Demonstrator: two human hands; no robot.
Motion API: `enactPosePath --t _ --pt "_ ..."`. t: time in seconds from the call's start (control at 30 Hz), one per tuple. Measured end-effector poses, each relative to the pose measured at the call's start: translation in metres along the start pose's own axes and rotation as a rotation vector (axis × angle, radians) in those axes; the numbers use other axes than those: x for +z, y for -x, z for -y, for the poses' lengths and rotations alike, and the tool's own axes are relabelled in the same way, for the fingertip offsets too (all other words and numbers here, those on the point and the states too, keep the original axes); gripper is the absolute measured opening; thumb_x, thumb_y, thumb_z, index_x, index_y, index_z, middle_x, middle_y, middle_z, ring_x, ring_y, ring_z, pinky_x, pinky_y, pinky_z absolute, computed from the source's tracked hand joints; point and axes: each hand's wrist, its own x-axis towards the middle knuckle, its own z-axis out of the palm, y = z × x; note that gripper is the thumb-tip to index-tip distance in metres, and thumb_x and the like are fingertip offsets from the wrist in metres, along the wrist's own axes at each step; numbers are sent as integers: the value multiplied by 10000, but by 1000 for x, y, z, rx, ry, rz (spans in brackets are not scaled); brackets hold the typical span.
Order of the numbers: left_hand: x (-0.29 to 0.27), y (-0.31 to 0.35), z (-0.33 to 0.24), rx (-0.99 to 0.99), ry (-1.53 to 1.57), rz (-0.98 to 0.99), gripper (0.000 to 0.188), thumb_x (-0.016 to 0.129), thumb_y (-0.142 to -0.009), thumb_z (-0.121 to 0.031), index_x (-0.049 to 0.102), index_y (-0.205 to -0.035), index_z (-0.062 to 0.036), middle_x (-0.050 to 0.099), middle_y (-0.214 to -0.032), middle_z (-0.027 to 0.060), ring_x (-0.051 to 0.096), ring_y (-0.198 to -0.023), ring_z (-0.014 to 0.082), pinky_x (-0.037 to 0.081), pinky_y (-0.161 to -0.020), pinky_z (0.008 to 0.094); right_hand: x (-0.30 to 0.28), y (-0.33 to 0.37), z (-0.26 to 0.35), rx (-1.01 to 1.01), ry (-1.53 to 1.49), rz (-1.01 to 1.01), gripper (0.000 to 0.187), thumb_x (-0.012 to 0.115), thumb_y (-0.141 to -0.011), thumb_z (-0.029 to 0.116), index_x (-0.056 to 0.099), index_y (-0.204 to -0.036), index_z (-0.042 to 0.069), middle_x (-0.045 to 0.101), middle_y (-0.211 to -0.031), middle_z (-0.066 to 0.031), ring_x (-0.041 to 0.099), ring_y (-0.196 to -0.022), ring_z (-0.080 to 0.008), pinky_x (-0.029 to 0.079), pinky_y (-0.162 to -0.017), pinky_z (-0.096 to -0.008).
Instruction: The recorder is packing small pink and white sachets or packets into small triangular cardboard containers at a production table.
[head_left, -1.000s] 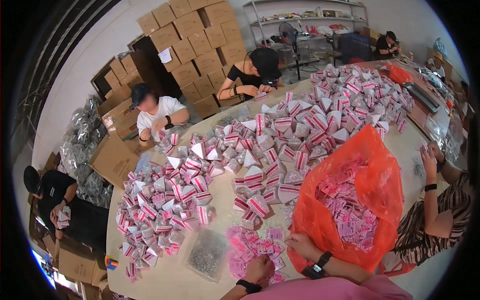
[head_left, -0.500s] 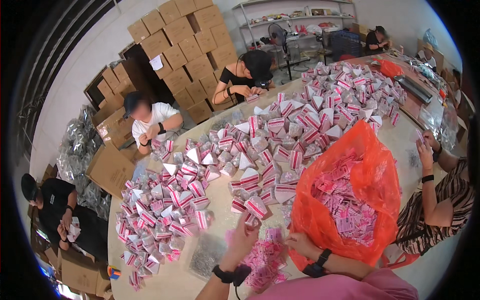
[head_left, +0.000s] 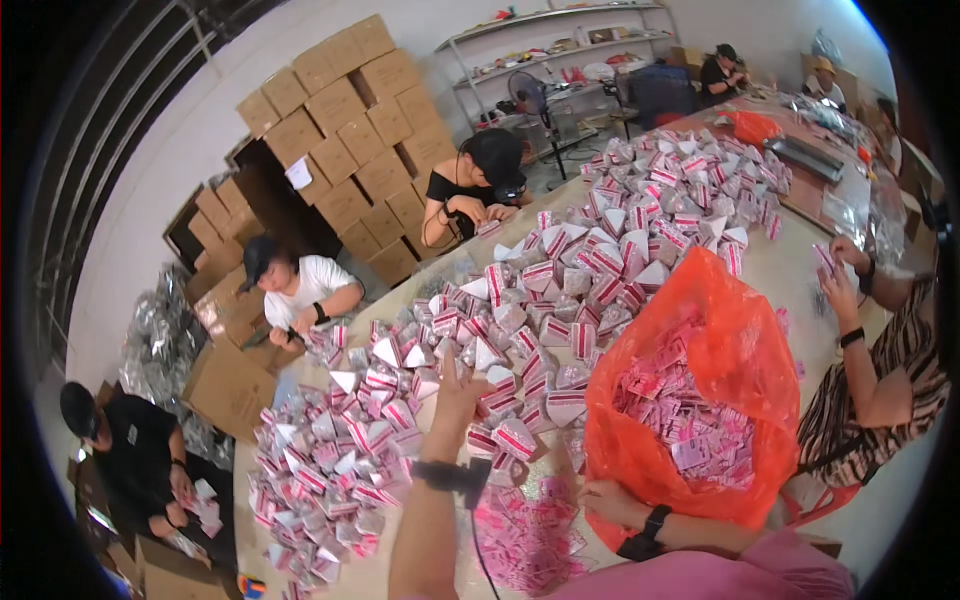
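Note:
My left hand (head_left: 457, 395) is stretched forward over the pile of clear packets with pink-and-white striped card tops (head_left: 515, 437). Its index finger points away and its thumb is spread to the right. I see nothing held in it. Low by the front of the big red plastic bag (head_left: 625, 420), my right hand (head_left: 612, 505) has its fingers curled together; whatever they may hold cannot be made out. Inside the bag lie many small pink printed cards (head_left: 690, 430). A loose heap of similar pink cards (head_left: 525, 535) lies on the table between my forearms.
Packets cover much of the table (head_left: 400, 290). Two people work across it, one in white (head_left: 305, 285) and one in black (head_left: 470, 195). Another person's hand (head_left: 838, 290) is at the right. Stacked cartons (head_left: 350, 130) and a standing fan (head_left: 530, 95) are behind.
My left hand has moved forward and left from beside the near packets, out over the pile. My right hand stays by the bag. The whole view has shifted slightly.

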Motion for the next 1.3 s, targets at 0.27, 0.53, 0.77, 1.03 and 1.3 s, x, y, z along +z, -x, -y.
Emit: enactPosePath --t 0.27,0.53,0.77,1.03,1.3 --pt "12 -15 7 47 -79 43 891 583 -779 -88 18 -1469 -92 619 -715 77 513 -466 138 425 -420 269 -6 8 11 28 63 13 219 559 -876 204 626 -890 -4 628 -761 -72 586 -697 -149 461 -655 -309" --pt "33 -26 -7 14 -104 145 862 583 -772 -99 72 -1466 -74 637 -789 79 527 -506 126 430 -428 258 -4 -14 -40 -204 88 -41 209 532 -892 216 623 -927 31 597 -742 -45 540 -545 -126 445 -501 -291" --pt "30 24 155 -196 145 431 792 488 -850 -39 -13 -1459 -102 608 -797 130 607 -578 210 507 -485 291 5 -26 -42 -248 81 61 208 506 -893 196 573 -824 12 540 -718 -62 516 -719 -150 434 -686 -311" --pt "58 141 209 -213 -21 322 584 524 -867 -118 277 -1385 -7 584 -1061 147 612 -806 215 512 -682 316 0 -10 -37 -336 12 -62 216 485 -833 183 494 -740 -12 430 -661 -84 454 -652 -189 387 -610 -356" --pt "87 168 160 -77 -120 171 598 594 -890 -272 331 -1331 34 507 -1166 181 539 -1001 226 491 -759 317 20 -28 -59 -565 44 26 250 483 -892 208 485 -774 -12 412 -677 -81 425 -663 -178 405 -653 -326"
